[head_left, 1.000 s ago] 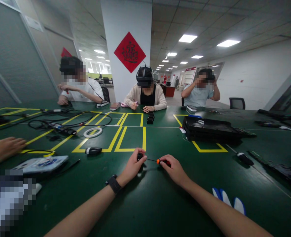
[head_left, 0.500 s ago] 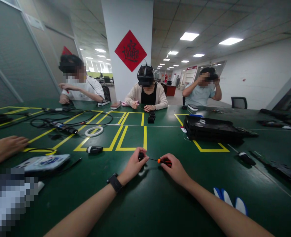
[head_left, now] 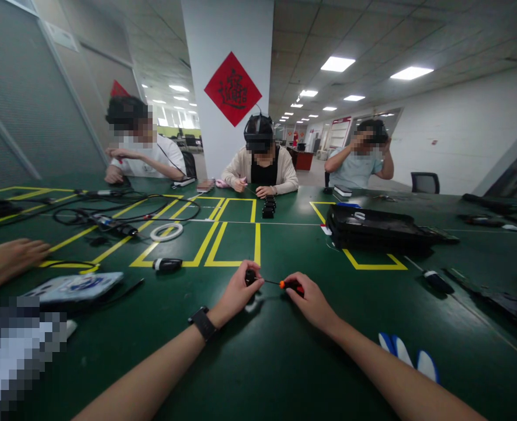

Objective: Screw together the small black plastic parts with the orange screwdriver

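My left hand (head_left: 237,292) is closed around a small black part (head_left: 250,277), mostly covered by the fingers; its exact kind does not show. In my right hand (head_left: 308,301), fingers and thumb grip the handle of a screwdriver (head_left: 282,285), black with an orange collar. Its thin shaft points left to the black part, and the tip lies by my left fingertips, so contact cannot be made out. Both hands are just above the green table (head_left: 258,356), in front of a yellow tape outline (head_left: 259,245).
A black connector-like piece (head_left: 167,265) and a white ring (head_left: 166,232) lie to the left, near tangled cables. A black tray (head_left: 372,228) stands right of centre. Blue-and-white gloves (head_left: 402,351) lie near my right forearm. Another person's hand (head_left: 15,260) rests at left; several people sit around.
The screwdriver handle shows a slightly different side, as if turned a little between my right fingers. Both hands stay in nearly the same place.
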{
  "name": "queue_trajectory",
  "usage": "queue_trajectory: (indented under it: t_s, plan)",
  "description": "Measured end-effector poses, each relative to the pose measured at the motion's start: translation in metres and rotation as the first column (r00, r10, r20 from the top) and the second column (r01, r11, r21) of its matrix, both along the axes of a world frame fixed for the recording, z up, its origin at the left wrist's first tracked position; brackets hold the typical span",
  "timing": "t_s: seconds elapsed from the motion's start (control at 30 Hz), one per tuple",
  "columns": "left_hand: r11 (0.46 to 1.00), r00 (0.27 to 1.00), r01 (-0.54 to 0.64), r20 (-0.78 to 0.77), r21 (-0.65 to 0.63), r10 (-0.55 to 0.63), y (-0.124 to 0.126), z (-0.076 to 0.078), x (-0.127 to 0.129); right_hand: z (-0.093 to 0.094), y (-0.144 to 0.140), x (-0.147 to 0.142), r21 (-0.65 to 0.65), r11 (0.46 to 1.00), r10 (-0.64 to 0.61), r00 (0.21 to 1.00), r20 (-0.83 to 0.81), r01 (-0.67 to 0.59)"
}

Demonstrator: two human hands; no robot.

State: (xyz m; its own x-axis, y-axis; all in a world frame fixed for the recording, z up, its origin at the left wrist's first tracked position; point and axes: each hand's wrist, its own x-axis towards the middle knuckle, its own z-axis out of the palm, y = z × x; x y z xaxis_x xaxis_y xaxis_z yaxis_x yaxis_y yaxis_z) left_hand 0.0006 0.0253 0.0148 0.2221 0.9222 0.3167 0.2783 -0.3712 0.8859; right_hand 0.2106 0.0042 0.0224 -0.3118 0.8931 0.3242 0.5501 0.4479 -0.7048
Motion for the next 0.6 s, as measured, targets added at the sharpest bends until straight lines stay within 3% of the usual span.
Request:
queue_trajectory:
  t_s: [0.6]
  plan:
    - [0.999, 1.000, -0.009, -0.026, 0.053, 0.010, 0.0037, -0.0028, 0.0000, 0.0041, -0.0014, -0.0013, -0.030, 0.999, -0.024, 1.000, 0.019, 0.024]
